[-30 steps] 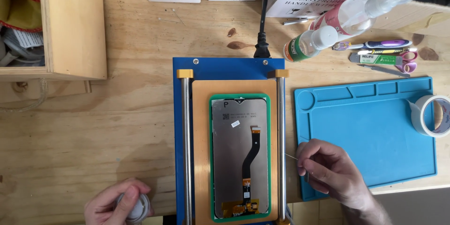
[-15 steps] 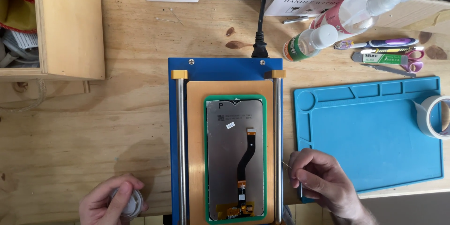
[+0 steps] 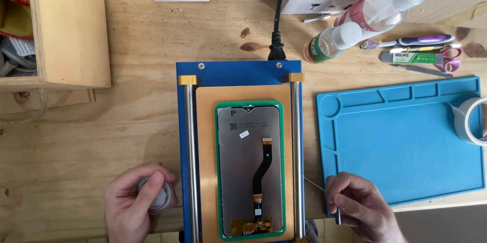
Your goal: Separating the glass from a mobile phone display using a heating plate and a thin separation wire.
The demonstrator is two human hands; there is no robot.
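Two hands low, L hand (image 3: 133, 202) gripping spool (image 3: 154, 196), R hand (image 3: 355, 207) pinching wire (image 3: 313, 183) (by blue mat (image 3: 406, 146) edge)

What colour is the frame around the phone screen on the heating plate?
Green: the frame rims the grey screen panel, seen clearly in the head view.

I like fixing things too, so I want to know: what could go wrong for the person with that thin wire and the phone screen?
The thin wire pinched in the right hand is stretched tight, so it might snap or cut into the fingers.

It runs toward the phone screen lying back-up in its green frame; its orange ribbon cable is bare and might get snagged or torn.

The left hand grips a small spool; if it slips, the wire could go slack or whip.
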